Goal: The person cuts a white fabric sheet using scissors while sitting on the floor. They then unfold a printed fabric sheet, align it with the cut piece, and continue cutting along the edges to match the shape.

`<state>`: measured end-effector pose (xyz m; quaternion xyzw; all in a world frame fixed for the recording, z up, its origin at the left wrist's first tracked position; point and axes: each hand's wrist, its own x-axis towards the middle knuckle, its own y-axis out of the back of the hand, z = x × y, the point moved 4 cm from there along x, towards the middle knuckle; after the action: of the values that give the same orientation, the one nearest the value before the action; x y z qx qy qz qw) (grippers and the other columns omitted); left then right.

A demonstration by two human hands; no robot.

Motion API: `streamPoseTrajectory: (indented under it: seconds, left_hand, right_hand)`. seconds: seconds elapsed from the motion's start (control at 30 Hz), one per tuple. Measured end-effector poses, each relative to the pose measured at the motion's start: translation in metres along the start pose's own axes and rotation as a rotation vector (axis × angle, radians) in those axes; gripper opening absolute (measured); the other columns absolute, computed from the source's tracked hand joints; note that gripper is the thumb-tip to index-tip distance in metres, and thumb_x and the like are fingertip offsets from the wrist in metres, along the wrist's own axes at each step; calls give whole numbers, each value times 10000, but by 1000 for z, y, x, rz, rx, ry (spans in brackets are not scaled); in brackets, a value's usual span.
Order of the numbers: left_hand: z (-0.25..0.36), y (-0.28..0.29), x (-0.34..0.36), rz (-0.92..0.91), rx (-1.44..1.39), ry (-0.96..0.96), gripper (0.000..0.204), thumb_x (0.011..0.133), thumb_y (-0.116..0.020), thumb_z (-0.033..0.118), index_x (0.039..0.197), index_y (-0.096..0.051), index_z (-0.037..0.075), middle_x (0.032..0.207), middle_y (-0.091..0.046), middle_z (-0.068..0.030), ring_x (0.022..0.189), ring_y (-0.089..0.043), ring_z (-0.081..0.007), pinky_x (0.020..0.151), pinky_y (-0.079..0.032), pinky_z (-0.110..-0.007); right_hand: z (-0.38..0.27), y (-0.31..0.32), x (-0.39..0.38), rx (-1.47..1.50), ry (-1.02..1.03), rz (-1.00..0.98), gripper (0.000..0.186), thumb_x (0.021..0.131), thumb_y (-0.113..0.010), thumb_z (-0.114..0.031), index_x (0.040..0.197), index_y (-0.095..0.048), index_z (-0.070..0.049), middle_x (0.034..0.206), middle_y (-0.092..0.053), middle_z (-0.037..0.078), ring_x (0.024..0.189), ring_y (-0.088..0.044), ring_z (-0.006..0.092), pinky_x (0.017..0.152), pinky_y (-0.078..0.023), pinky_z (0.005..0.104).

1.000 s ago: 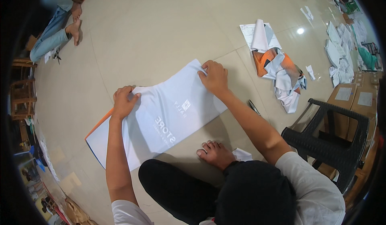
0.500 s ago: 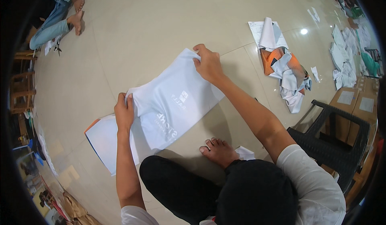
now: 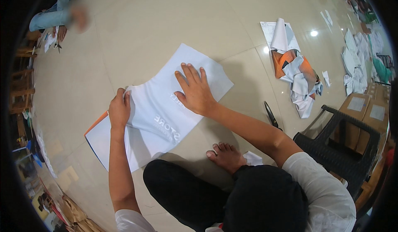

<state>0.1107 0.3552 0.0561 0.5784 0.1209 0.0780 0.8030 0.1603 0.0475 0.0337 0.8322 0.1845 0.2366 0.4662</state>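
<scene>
A white cloth panel (image 3: 155, 95) lies on the tiled floor before me, pale lettering showing faintly on it and an orange and dark edge at its left end. My left hand (image 3: 119, 109) pinches its far edge, raising a fold that runs toward me. Flat on the right part of the panel rests my right hand (image 3: 195, 89), fingers spread and covering some of the lettering. Close to my right forearm, a slim black object (image 3: 271, 116) is on the floor; the arm hides part of it.
Crumpled orange, white and grey cloth (image 3: 304, 76) lies at the right beside a printed paper sheet (image 3: 267, 29). Nearer stand a black plastic stool (image 3: 342, 134) and cardboard boxes (image 3: 352, 107). Another person's blurred foot (image 3: 78, 18) and scissors (image 3: 59, 46) are at far left.
My right hand has let go of the panel's far right corner and come down flat onto the cloth. That end now lies spread out. My left hand has shifted slightly left with the edge.
</scene>
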Motion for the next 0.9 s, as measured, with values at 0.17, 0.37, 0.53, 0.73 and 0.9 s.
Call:
streamPoseTrajectory:
  seconds: [0.17,0.37,0.53,0.73,0.9]
  left_hand:
    - [-4,-9,1,37,93,18,251,1114,-598,303,1090,-603,54,870,-746,-212,803,-727,-444,700,-560,-529]
    - [24,-14,-8,222,153,18,348,1089,-614,317,1280,-616,26,1350,-669,-218,1256,-621,-451,992,-500,-552]
    - [118,-71,-39,73,-14,-267,744,1081,-590,416,1676,-352,39,1738,-323,-222,1650,-172,-458,1308,-108,-671]
    - [133,-91,-46,-14,77,-187,810,1108,-466,543,1736,-241,85,1811,-160,-199,1669,-62,-465,1308,-34,-675]
    - [133,-92,-45,-16,88,-182,823,1104,-464,550,1741,-225,86,1813,-149,-203,1669,-56,-465,1308,-27,-673]
  right_hand:
    - [15,-3,-8,-101,-106,-30,772,1007,-687,-464,1599,-475,-16,1690,-334,329,1593,-289,485,1221,-217,755]
    - [17,-3,-8,-81,-120,-32,770,1021,-667,-459,1618,-452,-22,1704,-312,332,1605,-262,495,1222,-204,763]
    - [19,-6,-9,-79,-122,-38,779,1033,-641,-473,1633,-429,-23,1716,-294,328,1616,-240,495,1230,-187,762]
    - [24,-1,-14,-91,-165,-31,788,1036,-635,-487,1638,-422,-25,1718,-289,326,1618,-235,493,1231,-176,765]
    - [34,5,-16,-98,-187,-1,787,1035,-643,-481,1631,-425,-15,1709,-293,340,1608,-246,507,1217,-192,776]
